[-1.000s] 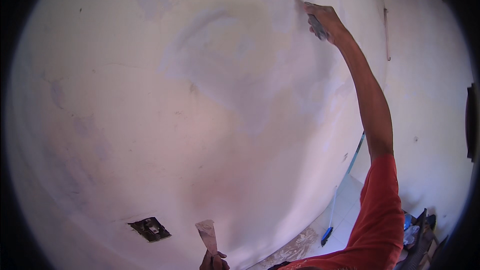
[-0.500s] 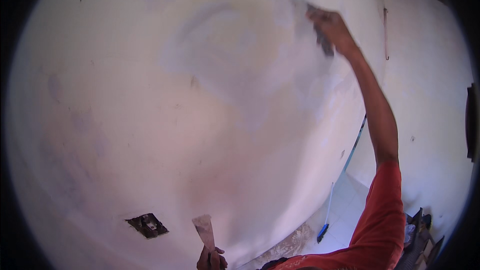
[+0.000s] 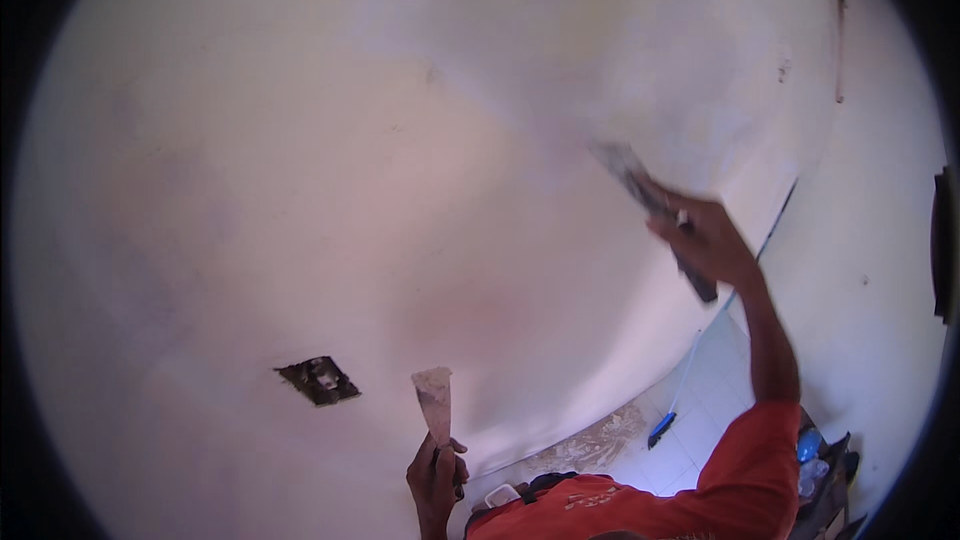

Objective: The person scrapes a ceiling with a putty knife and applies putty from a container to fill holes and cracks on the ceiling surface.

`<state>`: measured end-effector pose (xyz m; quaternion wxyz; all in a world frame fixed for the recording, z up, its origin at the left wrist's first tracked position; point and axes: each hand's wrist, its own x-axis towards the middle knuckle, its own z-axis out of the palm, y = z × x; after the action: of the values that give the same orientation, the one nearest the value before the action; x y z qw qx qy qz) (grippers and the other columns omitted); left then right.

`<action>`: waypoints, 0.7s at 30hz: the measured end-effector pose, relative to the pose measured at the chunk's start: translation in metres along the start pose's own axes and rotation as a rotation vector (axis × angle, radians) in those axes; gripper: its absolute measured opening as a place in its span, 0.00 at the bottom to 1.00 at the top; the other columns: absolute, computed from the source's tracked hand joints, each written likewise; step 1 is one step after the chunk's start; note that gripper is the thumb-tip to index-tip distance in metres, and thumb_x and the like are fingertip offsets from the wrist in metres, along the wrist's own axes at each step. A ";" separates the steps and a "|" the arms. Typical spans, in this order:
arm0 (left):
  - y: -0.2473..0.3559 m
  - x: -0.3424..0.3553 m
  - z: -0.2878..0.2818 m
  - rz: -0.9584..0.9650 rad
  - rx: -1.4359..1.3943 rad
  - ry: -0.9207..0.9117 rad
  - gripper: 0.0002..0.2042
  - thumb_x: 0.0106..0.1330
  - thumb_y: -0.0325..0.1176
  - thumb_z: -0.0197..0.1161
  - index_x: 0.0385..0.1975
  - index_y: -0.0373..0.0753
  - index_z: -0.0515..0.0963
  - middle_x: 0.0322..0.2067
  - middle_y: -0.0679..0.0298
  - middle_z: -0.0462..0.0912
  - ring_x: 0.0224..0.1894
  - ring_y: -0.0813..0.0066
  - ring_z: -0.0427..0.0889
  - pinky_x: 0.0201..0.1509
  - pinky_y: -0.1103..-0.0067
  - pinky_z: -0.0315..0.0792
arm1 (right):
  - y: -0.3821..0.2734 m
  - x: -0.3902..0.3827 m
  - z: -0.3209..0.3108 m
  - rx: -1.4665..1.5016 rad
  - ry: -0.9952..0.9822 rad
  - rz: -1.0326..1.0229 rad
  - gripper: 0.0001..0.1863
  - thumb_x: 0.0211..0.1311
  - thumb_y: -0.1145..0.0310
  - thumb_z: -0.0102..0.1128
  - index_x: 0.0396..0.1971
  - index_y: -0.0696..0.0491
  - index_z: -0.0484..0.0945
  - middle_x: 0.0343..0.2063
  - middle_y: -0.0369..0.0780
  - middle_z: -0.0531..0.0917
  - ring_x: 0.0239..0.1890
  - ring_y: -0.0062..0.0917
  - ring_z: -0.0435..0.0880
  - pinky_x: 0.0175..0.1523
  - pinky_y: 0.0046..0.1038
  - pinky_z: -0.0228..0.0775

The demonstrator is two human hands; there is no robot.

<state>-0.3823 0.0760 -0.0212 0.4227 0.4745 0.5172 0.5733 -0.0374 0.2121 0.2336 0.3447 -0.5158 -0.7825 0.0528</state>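
My right hand (image 3: 712,245) grips a trowel by its dark handle, its grey blade (image 3: 618,160) angled up and left in front of the pale wall (image 3: 250,190). The wall carries blurred lilac and yellowish patches up top. Low in the view my left hand (image 3: 436,482) holds a putty knife (image 3: 433,400) upright, its blade smeared with pale material. To the left of that knife is a square hole in the wall with an electrical box (image 3: 318,380) inside.
A blue broom (image 3: 661,430) leans by the wall on pale floor tiles (image 3: 690,452), beside a stained floor strip (image 3: 585,445). A pile of dark items with blue plastic (image 3: 810,448) lies lower right. A side wall at right has a dark fixture (image 3: 940,245) and a thin pipe (image 3: 840,50).
My right hand and trowel have come down the wall from near the top. My left hand with the putty knife sits higher in view, and wall features have shifted as the view moved.
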 end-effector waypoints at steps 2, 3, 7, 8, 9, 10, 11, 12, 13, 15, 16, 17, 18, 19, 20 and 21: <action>-0.001 0.001 0.003 0.014 -0.022 0.054 0.11 0.69 0.31 0.47 0.38 0.32 0.76 0.17 0.66 0.74 0.18 0.85 0.71 0.21 0.84 0.63 | 0.014 -0.041 0.040 0.438 -0.133 0.218 0.30 0.68 0.67 0.56 0.69 0.47 0.63 0.30 0.41 0.82 0.27 0.20 0.81 0.34 0.24 0.77; 0.004 0.003 0.005 0.015 0.006 0.016 0.11 0.70 0.31 0.47 0.39 0.32 0.76 0.17 0.66 0.74 0.18 0.86 0.71 0.21 0.84 0.63 | 0.031 -0.064 0.062 0.596 -0.149 0.188 0.30 0.69 0.68 0.53 0.70 0.49 0.60 0.32 0.40 0.82 0.27 0.19 0.81 0.33 0.23 0.76; 0.024 0.000 0.013 0.051 0.009 0.038 0.12 0.72 0.34 0.48 0.41 0.33 0.75 0.18 0.67 0.74 0.18 0.87 0.69 0.21 0.86 0.61 | 0.042 -0.112 0.155 1.007 -0.186 0.203 0.30 0.73 0.66 0.47 0.72 0.55 0.55 0.38 0.43 0.81 0.28 0.21 0.81 0.30 0.22 0.76; 0.024 -0.007 0.015 0.078 -0.019 0.054 0.12 0.73 0.35 0.48 0.43 0.33 0.75 0.18 0.67 0.74 0.17 0.87 0.68 0.21 0.86 0.61 | 0.032 -0.126 0.170 1.063 -0.211 0.238 0.29 0.74 0.65 0.46 0.71 0.56 0.56 0.39 0.43 0.81 0.28 0.22 0.82 0.30 0.22 0.76; 0.030 -0.002 0.017 0.105 0.015 0.046 0.14 0.74 0.37 0.48 0.42 0.32 0.75 0.19 0.67 0.74 0.17 0.86 0.69 0.21 0.86 0.62 | 0.028 -0.126 0.180 1.184 -0.200 0.247 0.24 0.75 0.62 0.44 0.63 0.62 0.65 0.38 0.46 0.82 0.28 0.23 0.83 0.28 0.22 0.76; 0.037 0.004 0.016 0.110 0.047 0.047 0.15 0.74 0.38 0.48 0.42 0.31 0.75 0.21 0.67 0.74 0.18 0.85 0.70 0.20 0.85 0.63 | 0.026 -0.128 0.178 1.194 -0.265 0.301 0.24 0.75 0.62 0.44 0.63 0.62 0.65 0.38 0.46 0.82 0.28 0.23 0.83 0.28 0.22 0.76; 0.044 0.003 0.015 0.127 0.057 0.070 0.15 0.74 0.39 0.48 0.43 0.31 0.75 0.20 0.67 0.74 0.18 0.86 0.69 0.20 0.86 0.62 | 0.020 -0.127 0.180 1.266 -0.346 0.322 0.22 0.75 0.62 0.43 0.58 0.63 0.67 0.37 0.47 0.82 0.27 0.23 0.83 0.28 0.22 0.75; 0.049 0.002 0.015 0.142 0.068 0.091 0.15 0.75 0.39 0.48 0.44 0.32 0.74 0.19 0.68 0.73 0.18 0.87 0.68 0.20 0.87 0.62 | 0.014 -0.126 0.179 1.336 -0.425 0.348 0.21 0.75 0.62 0.42 0.53 0.65 0.69 0.37 0.48 0.83 0.26 0.24 0.83 0.27 0.22 0.75; 0.059 -0.010 0.008 0.163 0.082 0.119 0.16 0.75 0.39 0.47 0.45 0.31 0.74 0.22 0.67 0.74 0.18 0.87 0.69 0.20 0.87 0.62 | -0.001 -0.124 0.173 1.348 -0.504 0.294 0.20 0.75 0.62 0.42 0.51 0.65 0.70 0.36 0.49 0.83 0.25 0.24 0.83 0.26 0.22 0.75; 0.058 -0.014 0.003 0.183 0.113 0.144 0.17 0.76 0.40 0.47 0.47 0.31 0.74 0.24 0.66 0.76 0.19 0.87 0.70 0.20 0.88 0.61 | -0.008 -0.116 0.169 1.346 -0.617 0.170 0.19 0.76 0.63 0.41 0.49 0.65 0.70 0.36 0.50 0.84 0.26 0.24 0.84 0.27 0.22 0.75; 0.054 -0.015 0.001 0.254 0.127 0.131 0.18 0.76 0.40 0.47 0.50 0.31 0.74 0.28 0.65 0.76 0.21 0.86 0.71 0.21 0.87 0.63 | -0.010 -0.116 0.172 1.360 -0.633 0.181 0.19 0.76 0.63 0.41 0.49 0.65 0.70 0.36 0.50 0.84 0.26 0.24 0.84 0.27 0.22 0.75; 0.051 -0.013 -0.001 0.336 0.137 0.116 0.19 0.76 0.40 0.47 0.53 0.30 0.73 0.32 0.63 0.76 0.23 0.86 0.72 0.21 0.87 0.64 | -0.012 -0.115 0.176 1.306 -0.637 0.156 0.19 0.76 0.63 0.41 0.49 0.65 0.71 0.36 0.50 0.84 0.26 0.23 0.83 0.28 0.22 0.75; 0.048 -0.012 -0.003 0.327 0.144 0.124 0.19 0.76 0.40 0.47 0.53 0.30 0.73 0.32 0.63 0.76 0.23 0.86 0.72 0.21 0.87 0.64 | -0.014 -0.112 0.180 1.253 -0.641 0.131 0.18 0.76 0.64 0.40 0.48 0.65 0.71 0.36 0.49 0.84 0.26 0.22 0.83 0.29 0.22 0.74; 0.046 -0.012 -0.007 0.335 0.169 0.103 0.20 0.76 0.40 0.47 0.56 0.30 0.72 0.35 0.62 0.76 0.25 0.85 0.73 0.23 0.86 0.65 | -0.016 -0.107 0.181 1.261 -0.651 0.133 0.18 0.76 0.64 0.40 0.48 0.65 0.71 0.36 0.49 0.84 0.26 0.22 0.83 0.29 0.22 0.74; 0.047 -0.014 -0.007 0.342 0.193 0.088 0.21 0.76 0.41 0.47 0.58 0.30 0.71 0.39 0.61 0.75 0.27 0.84 0.74 0.24 0.86 0.66 | -0.017 -0.101 0.177 1.253 -0.741 0.150 0.17 0.76 0.65 0.41 0.48 0.65 0.72 0.36 0.49 0.84 0.27 0.22 0.82 0.30 0.22 0.74; 0.050 -0.017 -0.008 0.332 0.200 0.102 0.21 0.76 0.41 0.47 0.58 0.30 0.71 0.39 0.61 0.75 0.27 0.84 0.74 0.24 0.86 0.66 | -0.018 -0.097 0.176 1.242 -0.830 0.166 0.17 0.76 0.66 0.41 0.47 0.64 0.72 0.36 0.48 0.85 0.27 0.21 0.81 0.31 0.22 0.74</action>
<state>-0.3862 0.0522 0.0263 0.2465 0.5632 0.5070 0.6042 -0.1334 0.1699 0.0608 0.2437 -0.2214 -0.6331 0.7006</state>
